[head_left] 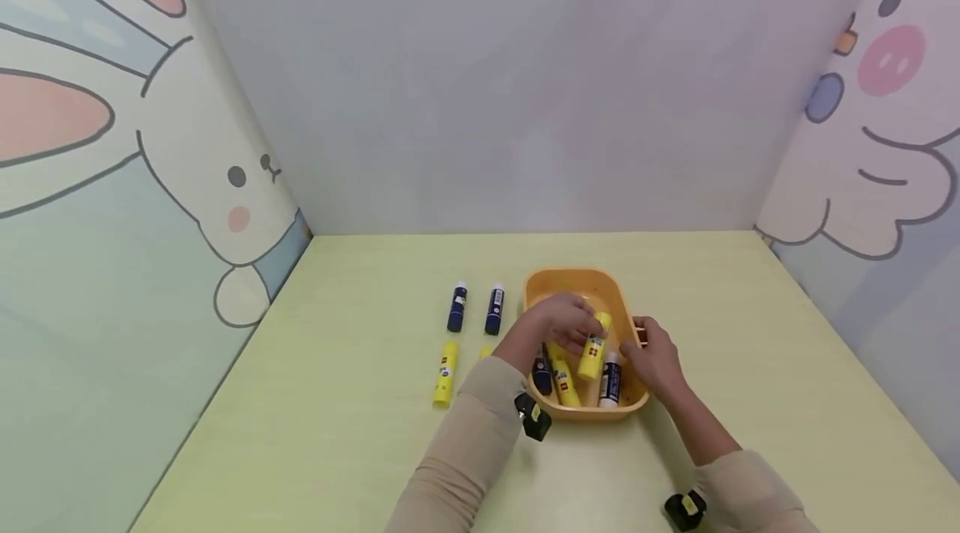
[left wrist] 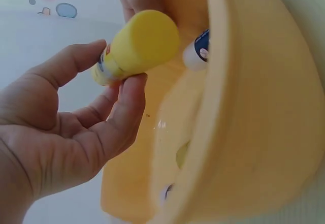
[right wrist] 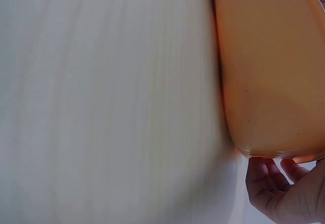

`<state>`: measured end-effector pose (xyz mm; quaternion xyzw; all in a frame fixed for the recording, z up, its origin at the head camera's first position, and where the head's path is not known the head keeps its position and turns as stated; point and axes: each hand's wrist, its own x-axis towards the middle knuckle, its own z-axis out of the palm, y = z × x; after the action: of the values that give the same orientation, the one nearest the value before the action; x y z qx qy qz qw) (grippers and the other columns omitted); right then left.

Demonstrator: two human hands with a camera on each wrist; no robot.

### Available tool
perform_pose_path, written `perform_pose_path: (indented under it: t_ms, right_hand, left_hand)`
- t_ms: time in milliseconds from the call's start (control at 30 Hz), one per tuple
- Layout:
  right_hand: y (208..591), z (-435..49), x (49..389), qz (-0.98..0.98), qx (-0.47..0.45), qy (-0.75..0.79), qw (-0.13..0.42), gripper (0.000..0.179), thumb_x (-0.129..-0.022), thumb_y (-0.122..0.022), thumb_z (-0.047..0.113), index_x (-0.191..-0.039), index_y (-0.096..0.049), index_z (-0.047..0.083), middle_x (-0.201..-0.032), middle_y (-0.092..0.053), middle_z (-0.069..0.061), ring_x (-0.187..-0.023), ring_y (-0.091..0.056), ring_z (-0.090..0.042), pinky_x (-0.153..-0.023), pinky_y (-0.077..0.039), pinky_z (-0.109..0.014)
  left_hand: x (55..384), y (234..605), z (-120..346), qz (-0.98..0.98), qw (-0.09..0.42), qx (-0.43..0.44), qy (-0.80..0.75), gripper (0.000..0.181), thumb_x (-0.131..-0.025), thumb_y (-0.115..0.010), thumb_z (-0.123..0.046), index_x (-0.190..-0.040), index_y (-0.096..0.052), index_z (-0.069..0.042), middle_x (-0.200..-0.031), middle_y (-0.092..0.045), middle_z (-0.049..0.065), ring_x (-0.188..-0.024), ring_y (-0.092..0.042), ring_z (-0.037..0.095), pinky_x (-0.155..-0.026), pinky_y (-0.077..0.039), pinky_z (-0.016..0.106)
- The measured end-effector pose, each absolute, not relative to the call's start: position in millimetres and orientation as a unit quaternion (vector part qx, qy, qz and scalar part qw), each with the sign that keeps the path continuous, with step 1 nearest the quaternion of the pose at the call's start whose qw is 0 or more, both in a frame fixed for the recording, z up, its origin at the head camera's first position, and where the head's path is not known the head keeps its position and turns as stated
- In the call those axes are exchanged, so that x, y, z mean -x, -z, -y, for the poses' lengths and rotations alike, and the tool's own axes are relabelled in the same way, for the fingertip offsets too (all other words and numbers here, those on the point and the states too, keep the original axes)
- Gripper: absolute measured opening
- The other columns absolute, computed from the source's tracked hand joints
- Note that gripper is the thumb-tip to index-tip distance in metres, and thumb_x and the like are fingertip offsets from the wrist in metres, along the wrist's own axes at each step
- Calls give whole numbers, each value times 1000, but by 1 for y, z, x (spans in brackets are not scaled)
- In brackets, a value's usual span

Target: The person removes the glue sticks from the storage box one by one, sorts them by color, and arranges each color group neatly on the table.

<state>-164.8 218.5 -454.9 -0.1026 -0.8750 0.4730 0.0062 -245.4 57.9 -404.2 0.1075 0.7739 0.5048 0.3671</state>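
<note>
My left hand [head_left: 572, 322] pinches a yellow glue stick [head_left: 593, 349] between thumb and fingers, above the inside of an orange plastic basket [head_left: 577, 276]. In the left wrist view, the glue stick's yellow end [left wrist: 152, 38] points toward the camera. Inside the basket lie a dark blue glue stick [head_left: 542, 370], a yellow one [head_left: 565, 383] and a blue one with a white cap [head_left: 610, 383]. My right hand [head_left: 658, 356] grips the basket by the handle on its right side. Its curled fingers [right wrist: 258, 176] show at the basket's edge in the right wrist view.
Left of the basket, two blue glue sticks with white caps, one farther left [head_left: 457, 308] and one nearer [head_left: 494, 309], lie on the pale table [head_left: 360, 433]. A yellow glue stick [head_left: 446, 374] lies in front of them; another [head_left: 486, 352] is mostly hidden by the left sleeve.
</note>
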Motion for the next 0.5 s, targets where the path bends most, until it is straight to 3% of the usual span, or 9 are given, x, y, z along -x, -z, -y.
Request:
perform_pose_path:
  t_ms: [300,500]
  right_hand:
    - [455,-219,166,873,104,-476,10,48,-87,-49,6,-132,-36,-9,-118,-48,-30,-102,-52,-39,-78,-50,-44]
    - [454,-221,164,872,96,-480,6,48,-88,-49,6,-132,-37,-9,-118,-48,-31,-102,-52,-40,-79,-50,-44]
  left_hand:
    - [240,396,-39,-780,327,-130,-517,28,-82,-73,-19,-100,-62,-2,-87,-63,8,-74,-64,22,-63,-55,35]
    - [236,391,-23,-757,329,-151,-545,39,-83,-71,-16,-114,-57,4,-94,-62,8,-78,-64,22,-69,-54,39]
